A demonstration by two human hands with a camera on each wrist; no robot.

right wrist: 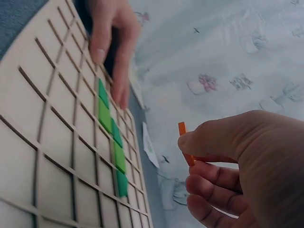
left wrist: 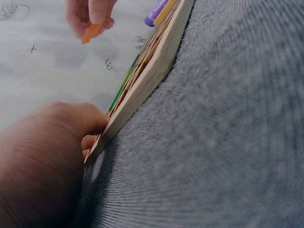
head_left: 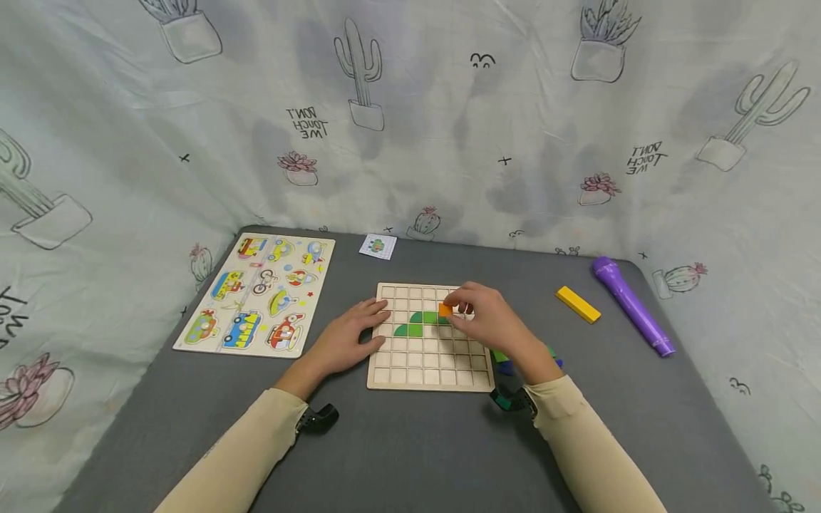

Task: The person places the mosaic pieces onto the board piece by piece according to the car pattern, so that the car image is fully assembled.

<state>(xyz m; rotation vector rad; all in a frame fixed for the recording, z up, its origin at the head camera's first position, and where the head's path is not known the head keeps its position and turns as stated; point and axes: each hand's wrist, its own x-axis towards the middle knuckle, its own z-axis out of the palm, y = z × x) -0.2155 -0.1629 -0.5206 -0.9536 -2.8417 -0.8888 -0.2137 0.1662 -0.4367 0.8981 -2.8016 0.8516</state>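
Note:
A wooden grid board (head_left: 415,360) lies on the grey table. Green tiles (head_left: 415,330), some square and some with rounded edges, sit in its cells in two neighbouring rows. My right hand (head_left: 490,318) pinches a thin orange tile (right wrist: 182,127) between thumb and fingers. In the right wrist view this tile is held up apart from the board; from the head it overlaps the upper right cells. At the board's left edge rests my left hand (head_left: 346,336), fingers extended and touching the wood. The left wrist view shows its thumb (left wrist: 95,118) against the board's rim.
Left of the board lies a vehicle puzzle (head_left: 256,299). A small pattern card (head_left: 378,246) is behind it. On the right are a yellow block (head_left: 578,304) and a purple microphone (head_left: 631,306). Green and blue pieces (head_left: 505,367) lie partly hidden under my right wrist.

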